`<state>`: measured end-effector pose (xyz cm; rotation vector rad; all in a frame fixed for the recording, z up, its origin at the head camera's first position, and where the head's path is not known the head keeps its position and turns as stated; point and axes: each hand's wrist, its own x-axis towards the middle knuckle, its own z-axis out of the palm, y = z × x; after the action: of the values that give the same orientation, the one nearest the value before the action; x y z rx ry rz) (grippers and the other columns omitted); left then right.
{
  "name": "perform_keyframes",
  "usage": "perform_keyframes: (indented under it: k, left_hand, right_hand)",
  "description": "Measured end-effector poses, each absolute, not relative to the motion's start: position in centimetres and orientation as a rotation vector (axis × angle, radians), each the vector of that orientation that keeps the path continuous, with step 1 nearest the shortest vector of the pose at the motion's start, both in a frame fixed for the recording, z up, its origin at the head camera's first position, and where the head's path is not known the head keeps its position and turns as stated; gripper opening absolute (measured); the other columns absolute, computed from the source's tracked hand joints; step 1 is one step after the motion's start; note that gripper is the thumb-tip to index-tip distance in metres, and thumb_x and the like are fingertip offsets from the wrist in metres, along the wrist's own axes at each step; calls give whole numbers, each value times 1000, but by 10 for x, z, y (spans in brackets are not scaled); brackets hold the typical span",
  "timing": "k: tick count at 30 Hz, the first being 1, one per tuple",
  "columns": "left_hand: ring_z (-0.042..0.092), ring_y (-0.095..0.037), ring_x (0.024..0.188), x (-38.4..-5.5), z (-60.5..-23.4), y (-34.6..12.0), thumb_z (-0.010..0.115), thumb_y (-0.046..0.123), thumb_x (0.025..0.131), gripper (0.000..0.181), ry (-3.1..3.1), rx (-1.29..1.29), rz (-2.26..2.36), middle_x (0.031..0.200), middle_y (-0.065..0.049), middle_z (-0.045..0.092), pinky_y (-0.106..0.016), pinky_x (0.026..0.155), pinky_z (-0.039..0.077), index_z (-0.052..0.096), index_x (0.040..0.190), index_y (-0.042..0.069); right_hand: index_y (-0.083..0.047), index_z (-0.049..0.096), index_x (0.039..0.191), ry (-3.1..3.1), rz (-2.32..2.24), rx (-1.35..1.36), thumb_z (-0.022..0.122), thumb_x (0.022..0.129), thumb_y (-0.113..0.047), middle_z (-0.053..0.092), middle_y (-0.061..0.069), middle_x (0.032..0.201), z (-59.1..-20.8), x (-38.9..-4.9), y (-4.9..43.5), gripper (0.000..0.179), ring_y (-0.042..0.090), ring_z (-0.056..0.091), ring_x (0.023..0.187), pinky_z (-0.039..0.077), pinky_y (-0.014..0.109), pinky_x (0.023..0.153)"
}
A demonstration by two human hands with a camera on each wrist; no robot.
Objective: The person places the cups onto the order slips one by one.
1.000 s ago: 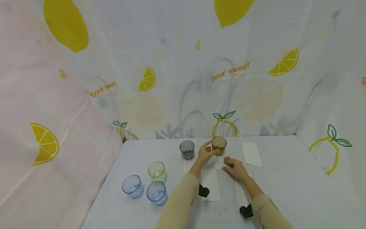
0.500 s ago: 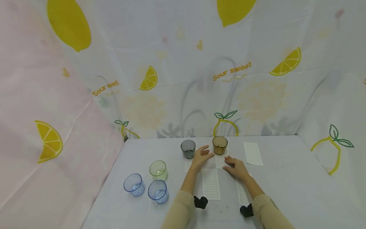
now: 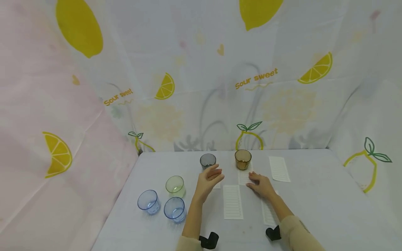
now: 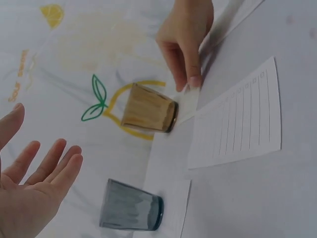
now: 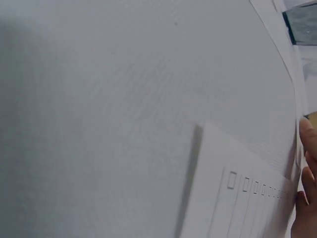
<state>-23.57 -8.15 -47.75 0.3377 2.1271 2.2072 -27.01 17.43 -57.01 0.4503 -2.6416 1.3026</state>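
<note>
An amber glass [image 3: 243, 160] stands upright on the far end of a lined paper slip [image 3: 244, 178]. My right hand [image 3: 263, 187] rests at that slip's near end; in the left wrist view its thumb and fingertips [image 4: 194, 82] press on the paper. My left hand [image 3: 207, 184] is raised with nothing in it, fingers loosely bent and spread apart. In the head view it overlaps a grey glass [image 3: 208, 160], which stands on another slip [image 3: 217, 186] partly hidden by the hand. The left wrist view shows a gap between the left hand [image 4: 37, 186] and both glasses.
To the left stand a green glass [image 3: 175, 187] and two blue glasses [image 3: 149, 202], all upright. More lined slips lie on the white tablecloth: one in the middle [image 3: 233, 202], one under the right forearm [image 3: 268, 213], one at the back right [image 3: 279, 169]. A lemon-print cloth [image 3: 188, 115] hangs behind.
My left hand has let go of the amber glass and drawn back to the left and nearer, in front of the grey glass. My right hand has stayed on the slip.
</note>
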Motion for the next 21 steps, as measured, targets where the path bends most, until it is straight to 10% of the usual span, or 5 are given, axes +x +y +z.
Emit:
perform_keyframes:
  k: [21]
  left_hand:
    - [62,-9,93,-175,-479,-187,68,0,83,44,2529,71,2262,112,-28,60,-16,81,51,53,123,-9]
  right_hand:
    - [16,56,116,-2591,1152,-7,67,86,-9,52,33,120,-548,-243,277,41,53,46,114,39,60,95]
